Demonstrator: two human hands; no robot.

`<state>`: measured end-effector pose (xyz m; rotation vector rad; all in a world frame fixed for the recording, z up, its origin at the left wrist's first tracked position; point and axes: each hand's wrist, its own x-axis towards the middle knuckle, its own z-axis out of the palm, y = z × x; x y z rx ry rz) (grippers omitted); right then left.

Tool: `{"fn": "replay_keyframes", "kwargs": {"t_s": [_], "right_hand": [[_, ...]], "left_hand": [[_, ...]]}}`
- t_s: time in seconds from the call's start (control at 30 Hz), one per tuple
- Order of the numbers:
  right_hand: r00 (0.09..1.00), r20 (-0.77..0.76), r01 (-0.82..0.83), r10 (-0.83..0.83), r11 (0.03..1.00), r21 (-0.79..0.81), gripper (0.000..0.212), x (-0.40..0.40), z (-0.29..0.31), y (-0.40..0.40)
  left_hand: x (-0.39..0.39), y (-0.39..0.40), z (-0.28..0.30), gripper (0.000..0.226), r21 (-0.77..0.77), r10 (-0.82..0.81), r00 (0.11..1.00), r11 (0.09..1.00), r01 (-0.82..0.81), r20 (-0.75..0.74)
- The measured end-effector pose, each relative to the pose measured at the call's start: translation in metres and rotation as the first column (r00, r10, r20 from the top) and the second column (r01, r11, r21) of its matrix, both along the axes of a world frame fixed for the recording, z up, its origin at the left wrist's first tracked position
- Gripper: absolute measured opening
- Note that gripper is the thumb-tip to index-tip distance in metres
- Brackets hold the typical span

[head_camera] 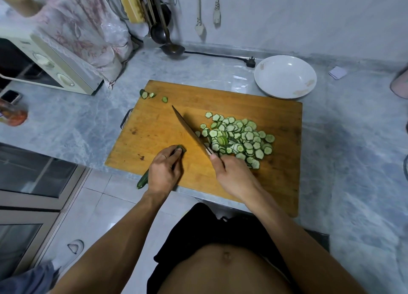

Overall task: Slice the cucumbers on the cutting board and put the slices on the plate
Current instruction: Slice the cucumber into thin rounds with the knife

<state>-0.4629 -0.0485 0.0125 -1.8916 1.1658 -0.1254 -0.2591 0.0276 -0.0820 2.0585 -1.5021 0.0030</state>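
Microwave [50, 73] left of board [254, 99] (ladle [172, 48] behind)

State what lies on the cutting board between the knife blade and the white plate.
In the head view, a heap of cucumber slices lies right of the knife; beyond it, bare cutting board up to the empty plate.

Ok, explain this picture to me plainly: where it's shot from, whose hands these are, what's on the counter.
There is no machine here. One wide camera worn on a person's head looks down at their own bare arms. On the marble counter lies a wooden cutting board. The left hand grips a cucumber whose end overhangs the board's near edge. The right hand holds a knife, blade angled across the board. Beside the blade lies a pile of cucumber slices. The white plate behind the board holds no slices yet.
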Motion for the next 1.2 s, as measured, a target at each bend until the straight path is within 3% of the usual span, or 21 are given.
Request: {"fn": "replay_keyframes", "kwargs": {"t_s": [0.33, 0.8, 1.2], "right_hand": [[0.992, 0.002, -0.126, 0.126, 0.990, -0.057, 0.047, 0.006, 0.013, 0.024], [0.988, -0.068, -0.137, 0.139, 0.990, 0.041, 0.051, 0.027, 0.010, 0.012], [1.000, 0.011, 0.015, -0.015, 1.000, 0.010, 0.055, 0.006, -0.004, -0.007]], "left_hand": [[0.003, 0.001, 0.000, 0.024, 0.023, -0.044, 0.999, 0.999, 0.045, -0.022], [0.001, 0.001, -0.004, 0.024, 0.024, -0.039, 0.999, 0.999, 0.039, 0.000], [0.002, 0.008, 0.012, 0.033, 0.055, -0.007, 0.998, 0.998, 0.010, -0.058]]}}
